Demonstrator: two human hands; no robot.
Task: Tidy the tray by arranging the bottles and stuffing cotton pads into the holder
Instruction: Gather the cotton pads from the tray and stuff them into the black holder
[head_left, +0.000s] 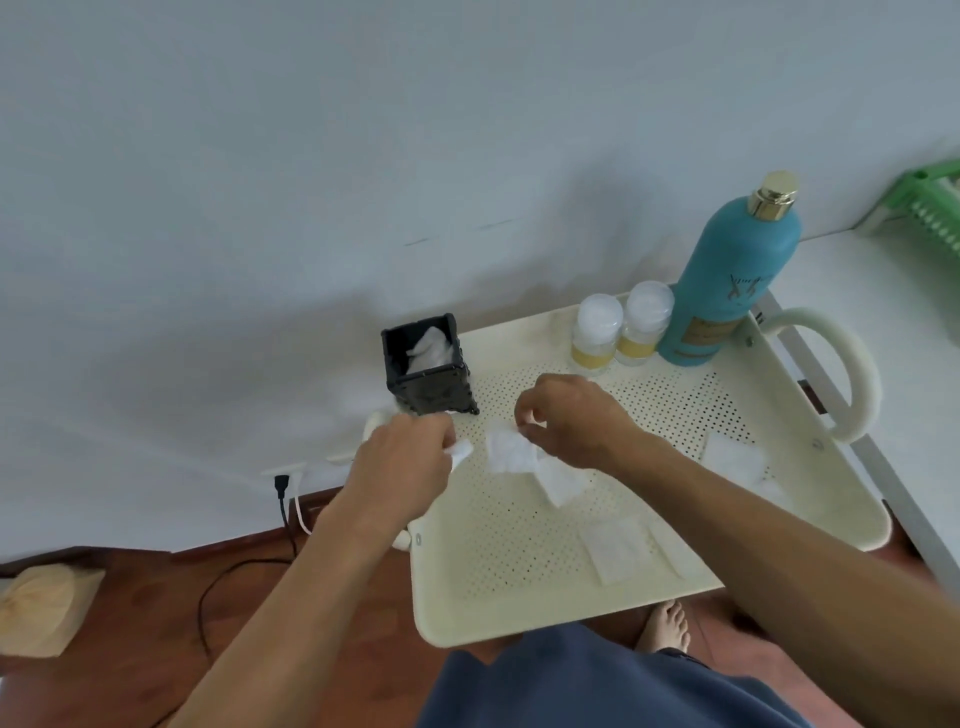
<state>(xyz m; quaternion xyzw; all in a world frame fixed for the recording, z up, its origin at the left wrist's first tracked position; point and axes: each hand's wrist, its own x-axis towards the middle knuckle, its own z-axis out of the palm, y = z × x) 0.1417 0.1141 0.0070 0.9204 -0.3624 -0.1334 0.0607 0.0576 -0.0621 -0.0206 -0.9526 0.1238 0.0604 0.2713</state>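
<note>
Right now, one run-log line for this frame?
left hand: pinching cotton pad | right hand: pinching pad | holder: part filled | bottles: upright

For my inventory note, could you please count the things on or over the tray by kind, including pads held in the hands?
Large teal bottle: 1
Small clear-capped bottles: 2
Black holder: 1
Cotton pads lying loose on the tray: 3
Cotton pads in hands: 2
Total: 9

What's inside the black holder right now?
The black holder shows crumpled white cotton pads bunched against one side. Its walls hide the bottom, so how many are inside cannot be told.
</note>
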